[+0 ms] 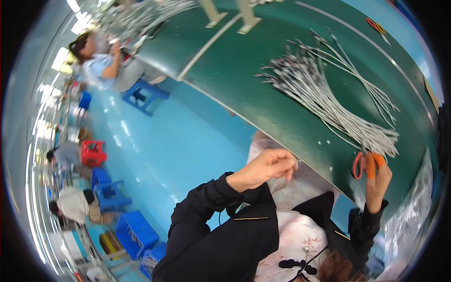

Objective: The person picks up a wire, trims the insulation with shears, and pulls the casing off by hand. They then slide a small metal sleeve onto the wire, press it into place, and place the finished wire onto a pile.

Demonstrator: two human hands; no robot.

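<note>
Close to the camera, at the lower edge, the person's dark sleeves (221, 225) rise over a pale patterned garment (296, 230). From there the left hand (268, 167) reaches up to the near edge of the green table (244, 89); its fingers are curled and pinched together, though what they pinch is too small to tell. To the right, the right hand (378, 176) is closed around the orange handles of a pair of scissors (366, 163), which sit at the table's near edge. The blades point up into the near end of a bundle of grey cables (329, 101), where the cables are gathered tight.

Farther along the table the bundle fans out, its loose ends spreading toward the left, with several longer cables lying apart on the right. A clear plastic bag (413, 197) hangs off the table edge just right of the right hand. Beyond the bundle, a second pair of scissors (376, 26) with red handles lies near the table's far right edge.

Across the blue floor (178, 141) on the left, another person in a light blue top (101, 63) sits on a blue stool (143, 96) at the far end of the table. Farther off, other people sit low among blue crates (134, 232) and a red crate (94, 152).
</note>
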